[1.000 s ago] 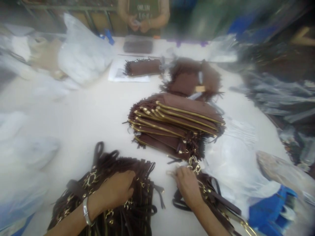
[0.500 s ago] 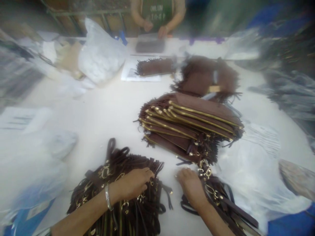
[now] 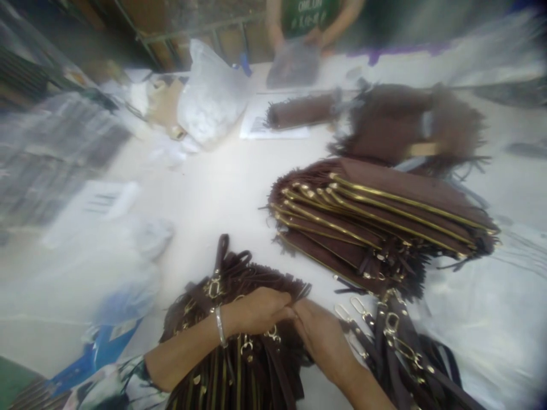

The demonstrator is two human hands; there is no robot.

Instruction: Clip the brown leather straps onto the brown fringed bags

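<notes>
My left hand (image 3: pixel 267 310), with a silver bangle at the wrist, is closed over the right side of a near pile of dark brown fringed pouches (image 3: pixel 239 364) with gold zips and metal clips. Against its fingertips is my right hand (image 3: pixel 320 336), also closed, reaching in from the right. Whatever is pinched where they meet is hidden by the fingers. Dark brown straps (image 3: pixel 410 347) with gold clasps lie to the right of my right hand. Beyond both hands rests a stack of brown fringed pouches (image 3: pixel 376 199), their gold zips facing me.
Farther back lie a bundle of brown fringed pieces (image 3: pixel 393 122) and a single pouch (image 3: pixel 303 111) on paper. A white plastic bag (image 3: pixel 211 97) stands back left. Clear plastic (image 3: pixel 491 319) covers the right side. Across the table a person (image 3: pixel 314 23) handles a bagged item.
My right hand has moved left from beside the straps to meet my left hand over the near pile. The view has shifted left. The person opposite has lifted the bagged item.
</notes>
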